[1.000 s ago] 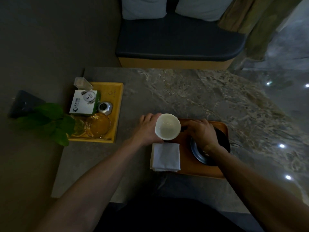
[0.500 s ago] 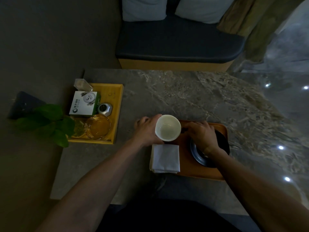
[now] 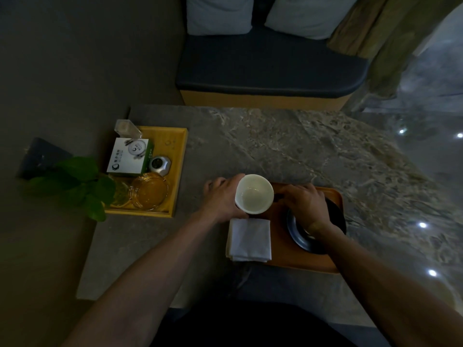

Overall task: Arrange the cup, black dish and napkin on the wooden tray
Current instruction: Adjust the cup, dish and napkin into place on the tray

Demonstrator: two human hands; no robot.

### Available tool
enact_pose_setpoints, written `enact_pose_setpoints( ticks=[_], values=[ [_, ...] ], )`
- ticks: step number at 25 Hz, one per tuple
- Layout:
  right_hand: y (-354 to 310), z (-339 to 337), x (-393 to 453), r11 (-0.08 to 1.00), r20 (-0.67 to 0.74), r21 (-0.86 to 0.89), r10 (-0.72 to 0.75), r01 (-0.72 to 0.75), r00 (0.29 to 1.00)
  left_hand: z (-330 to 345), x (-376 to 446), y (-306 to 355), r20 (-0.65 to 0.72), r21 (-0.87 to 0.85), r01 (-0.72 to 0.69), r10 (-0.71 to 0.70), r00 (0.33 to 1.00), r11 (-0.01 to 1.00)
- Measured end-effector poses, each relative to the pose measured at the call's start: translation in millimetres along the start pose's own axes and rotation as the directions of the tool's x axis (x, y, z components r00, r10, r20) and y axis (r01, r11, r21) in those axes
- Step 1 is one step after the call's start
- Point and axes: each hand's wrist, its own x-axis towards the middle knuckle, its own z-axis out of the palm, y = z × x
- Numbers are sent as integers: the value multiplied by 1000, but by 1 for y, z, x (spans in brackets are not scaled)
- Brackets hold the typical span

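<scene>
Wood, orange-brown: one wooden tray [image 3: 280, 259], lower centre-right of frame, carrying one folded white napkin [image 3: 249, 240] over its left edge and one black dish [image 3: 298, 236] at right. One white cup [image 3: 254, 193], empty, at the tray's upper left corner, the left hand [image 3: 221, 196] wrapped around its side. The right hand [image 3: 307, 205] lies curled over the dish; whether it grips is unclear. One yellow tray [image 3: 179, 156], left of frame: one white box [image 3: 129, 157], one glass ashtray [image 3: 149, 191].

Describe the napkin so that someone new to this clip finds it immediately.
On the marble table, find the orange-brown wooden tray nearest the person. The napkin lies at its left end, just below the white cup. It is the only flat, folded white square there.
</scene>
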Motion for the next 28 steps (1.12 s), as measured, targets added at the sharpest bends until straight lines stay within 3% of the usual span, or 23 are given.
enact_pose_setpoints(
  ticks=[28],
  values=[
    [4, -5, -3, 1000, -35, 6, 16, -16, 999, 2, 4, 10, 15, 17, -9, 8, 1000, 1000]
  ],
)
